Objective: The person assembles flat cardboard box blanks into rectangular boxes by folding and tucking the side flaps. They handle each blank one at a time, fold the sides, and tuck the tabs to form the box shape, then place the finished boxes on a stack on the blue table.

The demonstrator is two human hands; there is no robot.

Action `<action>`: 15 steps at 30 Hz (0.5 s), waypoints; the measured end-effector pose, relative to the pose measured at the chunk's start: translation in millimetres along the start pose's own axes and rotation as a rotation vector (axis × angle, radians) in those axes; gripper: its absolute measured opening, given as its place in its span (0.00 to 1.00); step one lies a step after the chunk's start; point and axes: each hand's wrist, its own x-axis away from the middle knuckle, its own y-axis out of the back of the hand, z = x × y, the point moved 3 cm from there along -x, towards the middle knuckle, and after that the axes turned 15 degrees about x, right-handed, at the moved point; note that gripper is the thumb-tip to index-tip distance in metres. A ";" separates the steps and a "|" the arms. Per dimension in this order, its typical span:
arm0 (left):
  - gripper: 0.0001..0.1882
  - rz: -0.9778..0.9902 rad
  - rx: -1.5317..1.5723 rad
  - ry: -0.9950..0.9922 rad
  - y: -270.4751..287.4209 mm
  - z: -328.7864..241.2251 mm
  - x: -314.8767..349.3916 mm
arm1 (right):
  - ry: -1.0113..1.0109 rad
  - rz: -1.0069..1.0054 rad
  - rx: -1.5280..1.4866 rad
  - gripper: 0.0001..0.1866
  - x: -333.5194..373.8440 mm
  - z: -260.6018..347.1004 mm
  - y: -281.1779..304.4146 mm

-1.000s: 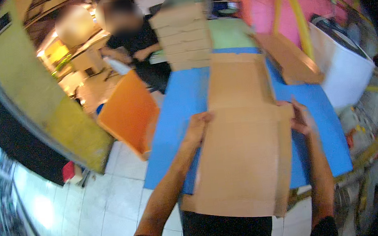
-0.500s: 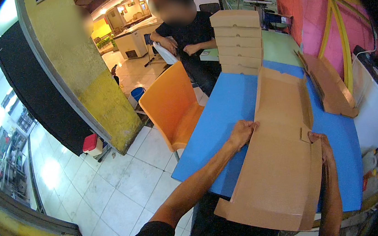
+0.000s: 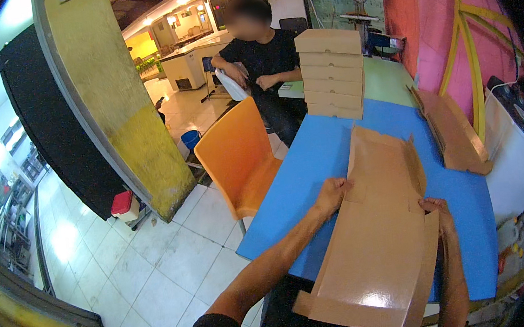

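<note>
A brown cardboard box blank (image 3: 372,241), creased and partly unfolded, stretches from the blue table (image 3: 281,225) over its near edge, with light glinting off its near panel. My left hand (image 3: 332,195) pinches its left edge near the middle crease. At the opposite edge, my right hand (image 3: 438,210) grips a side flap by the notch, thumb on top. The side flaps along the right stand partly raised. Beyond the blank's far end rises a stack of several closed cardboard boxes (image 3: 331,73).
More flat cardboard (image 3: 453,130) lies along the table's right edge. An orange chair (image 3: 239,156) stands at the left side. Across the table a person in a black shirt (image 3: 261,61) sits near the stack. A yellow pillar (image 3: 137,125) stands farther left.
The box blank has shifted slightly toward me and left, both hands moving with it. Its far end has come away from the stack, and its near panel now shines.
</note>
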 end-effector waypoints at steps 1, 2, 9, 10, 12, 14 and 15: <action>0.18 -0.011 0.017 0.002 -0.1 -0.4 0.4 | -0.004 -0.024 0.008 0.14 -1.0 -0.7 2.0; 0.18 -0.022 0.035 0.011 -0.4 0.1 1.1 | 0.012 -0.014 0.016 0.15 -2.1 -2.0 3.2; 0.18 -0.020 0.085 -0.021 0.8 3.4 0.5 | 0.107 -0.114 0.080 0.20 -12.8 -17.1 3.7; 0.18 -0.037 0.058 -0.021 1.5 4.3 -1.2 | 0.121 -0.110 0.077 0.20 -13.4 -16.9 3.1; 0.18 -0.067 0.003 0.001 3.6 6.2 -3.7 | 0.108 -0.119 0.084 0.21 -12.3 -15.0 3.0; 0.19 -0.053 0.002 -0.019 4.8 7.3 -5.3 | 0.071 -0.096 0.090 0.19 -9.9 -11.6 3.6; 0.19 -0.042 0.002 -0.035 5.1 7.7 -6.0 | 0.060 -0.089 0.091 0.18 -8.5 -9.5 4.0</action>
